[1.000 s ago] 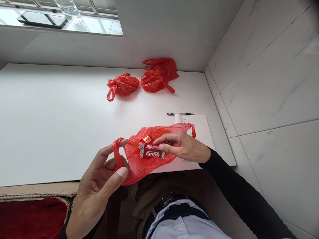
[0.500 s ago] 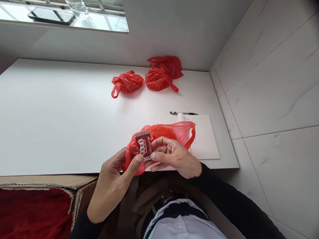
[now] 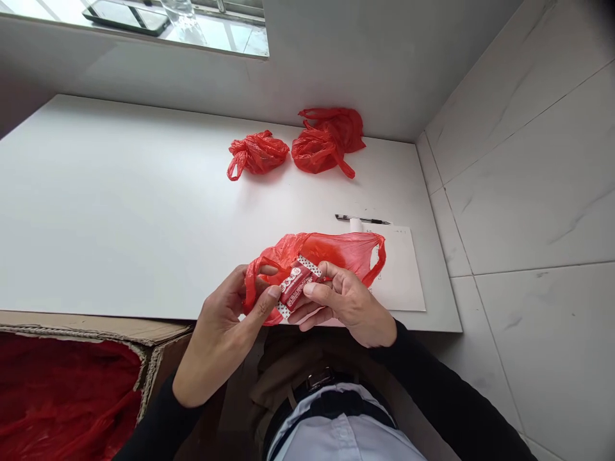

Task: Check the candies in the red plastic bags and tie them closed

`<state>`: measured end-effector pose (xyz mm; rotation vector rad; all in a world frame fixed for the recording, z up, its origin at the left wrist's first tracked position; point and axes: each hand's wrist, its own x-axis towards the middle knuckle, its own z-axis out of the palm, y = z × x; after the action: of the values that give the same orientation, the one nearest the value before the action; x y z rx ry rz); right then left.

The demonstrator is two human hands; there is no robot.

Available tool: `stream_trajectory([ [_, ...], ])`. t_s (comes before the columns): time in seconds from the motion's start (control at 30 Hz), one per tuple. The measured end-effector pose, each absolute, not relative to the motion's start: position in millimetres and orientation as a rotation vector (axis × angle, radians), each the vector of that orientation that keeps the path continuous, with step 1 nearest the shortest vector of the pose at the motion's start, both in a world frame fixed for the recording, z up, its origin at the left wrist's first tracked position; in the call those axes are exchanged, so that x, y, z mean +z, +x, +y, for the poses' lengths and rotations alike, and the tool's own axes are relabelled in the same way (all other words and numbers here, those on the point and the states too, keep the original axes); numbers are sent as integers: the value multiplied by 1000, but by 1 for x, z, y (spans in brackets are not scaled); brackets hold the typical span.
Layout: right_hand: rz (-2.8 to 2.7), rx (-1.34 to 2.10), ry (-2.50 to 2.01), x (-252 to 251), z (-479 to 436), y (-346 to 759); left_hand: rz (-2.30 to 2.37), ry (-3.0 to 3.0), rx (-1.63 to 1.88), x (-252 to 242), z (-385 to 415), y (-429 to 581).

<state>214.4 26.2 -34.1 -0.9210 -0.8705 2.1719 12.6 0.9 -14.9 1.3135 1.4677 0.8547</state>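
A small dark red packet [image 3: 298, 287] with white dotted ends and pale printing is held tilted over the table's front edge. My right hand [image 3: 348, 301] pinches its right side between thumb and fingers. At the packet's lower left end is the thumb of my left hand [image 3: 235, 330], whose fingers are hooked through a handle of a red plastic bag [image 3: 331, 246]. The bag lies behind and beneath the packet, its other handle loop spread to the right over a sheet of paper [image 3: 403, 275]. What the bag contains is hidden.
Two knotted red bags, one on the left [image 3: 259, 153] and one on the right [image 3: 319, 150], sit at the table's back. A pen [image 3: 362, 219] lies above the paper. A cardboard box [image 3: 158, 358] with red plastic stands lower left. A phone [image 3: 127, 16] rests on the sill.
The packet has turned from nearly upright to a slant, and my right thumb and fingers now close on its side. The whole view has shifted slightly.
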Motion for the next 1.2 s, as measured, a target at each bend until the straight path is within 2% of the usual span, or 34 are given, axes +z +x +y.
stream_trajectory([
  [0.67,-831,2105,-901,-40,14,210,1497,1923,910,-20,-7,20],
  [1.2,-845,2128,-901,-43,9,207,1515,1735,922,-21,-4,16],
])
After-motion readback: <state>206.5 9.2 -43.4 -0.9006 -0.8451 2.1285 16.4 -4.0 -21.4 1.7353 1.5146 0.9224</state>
